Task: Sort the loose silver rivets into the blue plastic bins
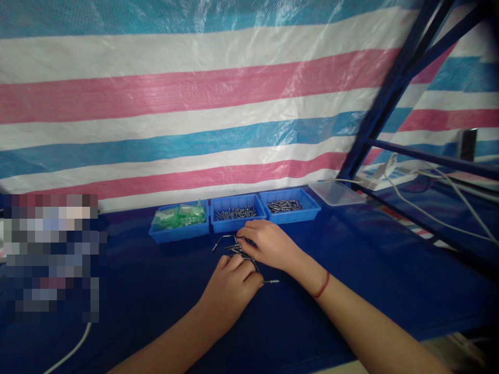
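A small heap of metal hex keys (234,248) lies on the dark blue table (351,270), just in front of three blue trays. My right hand (268,244) rests curled over the heap, fingers pressed down on the keys, a red band at its wrist. Close below it, my left hand (234,288) is curled into a loose fist with its fingertips at the heap's near edge. One key (272,281) pokes out to the right beside the left hand. What either hand actually grips is hidden by the fingers.
The left tray (177,221) holds green plastic bags, the middle tray (237,213) screws, the right tray (290,206) small metal parts. A clear plastic lid (336,192) lies beyond them. A blue rack frame (390,88) and white cables (436,208) stand right. A striped tarp hangs behind.
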Tool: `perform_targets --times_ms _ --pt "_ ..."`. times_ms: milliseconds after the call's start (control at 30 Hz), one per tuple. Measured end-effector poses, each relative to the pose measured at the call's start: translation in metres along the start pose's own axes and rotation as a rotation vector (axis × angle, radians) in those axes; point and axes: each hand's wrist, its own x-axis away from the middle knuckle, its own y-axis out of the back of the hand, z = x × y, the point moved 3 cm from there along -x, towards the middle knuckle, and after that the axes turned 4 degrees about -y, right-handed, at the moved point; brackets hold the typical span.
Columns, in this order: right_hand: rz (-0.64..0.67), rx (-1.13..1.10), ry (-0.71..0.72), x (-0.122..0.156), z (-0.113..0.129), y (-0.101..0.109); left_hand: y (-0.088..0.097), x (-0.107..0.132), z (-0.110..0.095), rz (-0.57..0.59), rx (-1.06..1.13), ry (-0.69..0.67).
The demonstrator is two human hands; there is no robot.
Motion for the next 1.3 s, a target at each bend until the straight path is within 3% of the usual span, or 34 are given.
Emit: perform_targets --times_ms 133,233,333,500,667,833,967,1300 --pt "-0.020 -0.198 -0.034 0.000 -0.001 0.003 0.004 -0.001 0.002 0.030 -0.041 0.043" --pt "-0.039 -0.459 -0.118 0.001 -0.003 0.006 0.011 0.000 0.014 0.039 0.020 0.189" --pt "0.006 -0.603 -0.167 0.001 -0.004 0.002 0.019 0.006 0.033 -0.038 0.131 0.357" --pt "0.075 -0.611 -0.151 0.003 0.002 -0.009 0.027 0.014 0.055 -0.161 0.251 0.470" --pt "0.141 -0.770 -0.162 0.005 0.009 -0.013 0.031 0.015 0.059 -0.301 0.450 0.572" --pt "0.126 -0.869 -0.203 0.005 0.013 -0.012 0.023 0.015 0.059 -0.414 0.874 0.722" --pt "0.107 -0.892 -0.205 0.005 0.013 -0.010 0.021 0.012 0.057 -0.400 1.021 0.766" --pt "0.127 -0.921 -0.210 0.005 0.014 -0.011 0.024 0.013 0.058 -0.402 0.975 0.760"
